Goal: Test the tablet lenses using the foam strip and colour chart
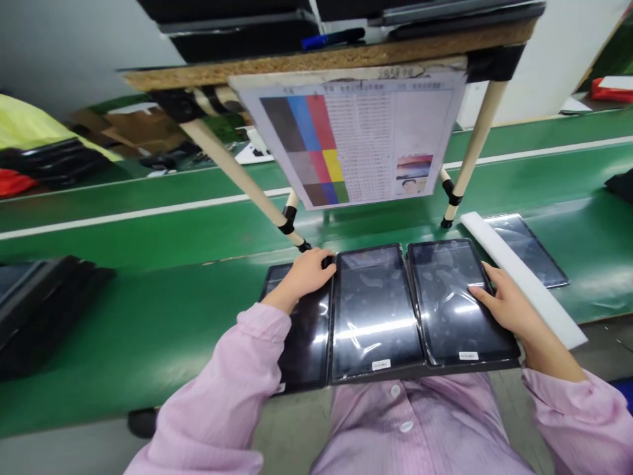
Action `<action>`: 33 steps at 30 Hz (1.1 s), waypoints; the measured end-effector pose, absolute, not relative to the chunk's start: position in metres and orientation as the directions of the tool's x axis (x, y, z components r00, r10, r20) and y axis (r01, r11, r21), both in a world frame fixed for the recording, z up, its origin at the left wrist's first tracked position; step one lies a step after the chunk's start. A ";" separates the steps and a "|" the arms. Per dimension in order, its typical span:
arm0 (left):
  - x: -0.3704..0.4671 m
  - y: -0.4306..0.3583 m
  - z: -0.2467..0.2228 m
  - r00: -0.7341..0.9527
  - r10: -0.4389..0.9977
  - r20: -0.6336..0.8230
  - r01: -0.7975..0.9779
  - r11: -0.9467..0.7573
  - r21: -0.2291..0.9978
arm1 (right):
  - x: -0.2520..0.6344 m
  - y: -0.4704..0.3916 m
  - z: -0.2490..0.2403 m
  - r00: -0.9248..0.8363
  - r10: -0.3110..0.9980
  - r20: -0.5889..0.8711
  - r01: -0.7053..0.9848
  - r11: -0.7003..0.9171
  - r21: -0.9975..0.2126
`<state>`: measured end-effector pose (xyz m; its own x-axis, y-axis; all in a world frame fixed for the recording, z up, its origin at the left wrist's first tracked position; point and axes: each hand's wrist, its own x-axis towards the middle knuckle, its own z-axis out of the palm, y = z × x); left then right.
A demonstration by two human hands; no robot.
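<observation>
Left fingers: the left hand (306, 274) lies curled over the far edge of the left tablet (301, 330), fingers (324, 254) bent loosely together and reaching to the top corner of the middle tablet (373, 310); resting, not clamped.
Right fingers: the right hand (509, 307) lies flat on the right tablet (452, 300), fingers (482, 293) stretched and a little apart, pressing on the glass near its right edge; gripping nothing.
Tablets: three dark slabs lie side by side, edges touching, at the near edge of the green surface (148, 316), just in front of the person's body; each seems wrapped in a clear film that catches the light.
Handling: likely stiff, fairly light, and fragile at the glass; the film looks slippery, so a hold by the long side edges should be safer than one on the face.
Labels: small white stickers sit near the bottom of the middle and right tablets.
Nearby: a white foam strip (524, 280) lies just right of the right hand, with a fourth tablet (531, 251) beyond it.
Above: a colour chart sheet (356, 142) hangs from a raised wooden shelf (321, 63).
</observation>
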<state>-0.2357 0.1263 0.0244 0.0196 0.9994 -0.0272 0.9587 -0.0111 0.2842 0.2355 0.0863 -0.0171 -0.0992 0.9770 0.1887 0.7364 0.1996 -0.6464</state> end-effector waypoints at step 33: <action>-0.068 0.144 0.047 0.117 0.969 -0.216 0.985 -0.087 0.146 | 0.232 0.112 -0.029 -0.118 0.988 0.103 0.429 0.144 -0.892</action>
<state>-0.0681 0.1439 0.0474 0.1174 0.9694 -0.2157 0.9855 -0.0869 0.1459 0.2323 0.1123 -0.0294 -0.1176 0.9877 0.1034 0.4289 0.1444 -0.8917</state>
